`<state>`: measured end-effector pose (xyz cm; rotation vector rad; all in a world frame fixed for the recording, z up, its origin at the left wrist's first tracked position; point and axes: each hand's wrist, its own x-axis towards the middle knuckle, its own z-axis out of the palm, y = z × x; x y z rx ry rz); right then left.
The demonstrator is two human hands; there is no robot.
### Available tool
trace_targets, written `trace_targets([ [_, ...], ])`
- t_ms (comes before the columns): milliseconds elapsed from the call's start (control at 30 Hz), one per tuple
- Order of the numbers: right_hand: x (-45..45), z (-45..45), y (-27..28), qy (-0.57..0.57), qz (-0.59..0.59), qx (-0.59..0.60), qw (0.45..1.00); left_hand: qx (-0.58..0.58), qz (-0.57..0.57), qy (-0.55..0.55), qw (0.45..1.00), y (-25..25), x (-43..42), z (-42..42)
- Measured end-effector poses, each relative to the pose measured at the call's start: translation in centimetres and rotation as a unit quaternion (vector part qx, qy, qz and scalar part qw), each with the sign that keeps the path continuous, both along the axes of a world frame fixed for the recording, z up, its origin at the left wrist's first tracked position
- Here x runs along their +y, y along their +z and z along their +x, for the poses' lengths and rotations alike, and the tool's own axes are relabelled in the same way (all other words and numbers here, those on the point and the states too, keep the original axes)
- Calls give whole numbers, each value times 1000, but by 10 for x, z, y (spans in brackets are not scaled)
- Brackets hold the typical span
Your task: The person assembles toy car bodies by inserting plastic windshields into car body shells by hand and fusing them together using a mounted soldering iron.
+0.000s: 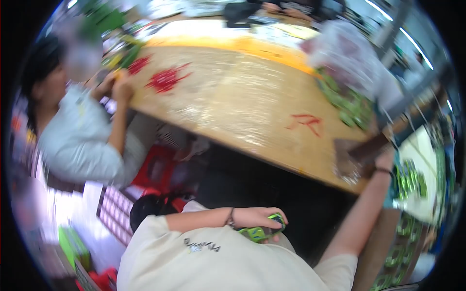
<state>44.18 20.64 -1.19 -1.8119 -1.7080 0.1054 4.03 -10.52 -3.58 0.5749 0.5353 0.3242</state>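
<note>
Near my lap, my left hand (266, 220) is closed around a green and dark packaged item (257, 234). My right arm stretches to the table's right corner, where my right hand (385, 159) is beside a brown bar and a clear plastic bag (348, 162); its fingers are blurred and partly hidden. A few red strips (308, 123) lie on the wooden table (272, 97) to the left of that bag. Green items (347, 99) spill from under a large clear plastic bag (344, 53) at the table's right side.
At the left, a co-worker in a light shirt (82, 136) holds something small over the table edge. Red piles (167, 79) lie nearby. A red stool (158, 167) stands below the table. Green packs (410, 179) are at the right, beside a slanted metal post.
</note>
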Motion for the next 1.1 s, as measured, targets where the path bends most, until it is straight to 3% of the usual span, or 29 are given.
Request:
trace_targets([
  [133,23,45,-25,156,52,14,986,-23,30,16,999,-11,-4,-1],
  [233,-12,24,19,-61,-2,-174,983,-41,34,32,998,-19,-9,-1],
  [267,-33,6,34,-87,31,-148,985,-37,33,39,998,-18,-10,-4],
  [300,-59,-18,45,-49,121,20,991,-33,31,43,998,-18,-11,-6],
  [367,-101,-43,38,-14,318,-84,944,-32,25,58,997,-16,-11,-11],
  [433,-148,-78,24,-17,334,82,939,-49,14,78,996,-18,-13,-18],
  [500,-193,-99,-3,105,318,280,900,-59,8,92,994,-22,-12,-22],
  [533,-209,-122,-13,170,341,317,868,-61,6,96,994,-25,-11,-23],
  [567,-224,-135,-23,231,339,259,875,-62,5,99,993,-27,-10,-25],
  [667,-271,-170,-61,282,184,277,900,-54,-34,104,993,-26,-7,-30],
  [800,-302,-203,-69,333,-26,346,877,-36,-42,107,993,-30,-6,-26],
  [900,-301,-231,-55,310,-123,435,837,-23,-31,109,993,-27,-7,-26],
  [1000,-290,-246,-54,363,-158,325,859,16,27,131,991,-41,-8,-19],
  [1067,-292,-251,-55,336,-243,372,831,52,101,170,979,-89,-10,-1],
  [1100,-292,-252,-55,329,-262,377,825,54,95,157,982,-78,-10,-6],
])
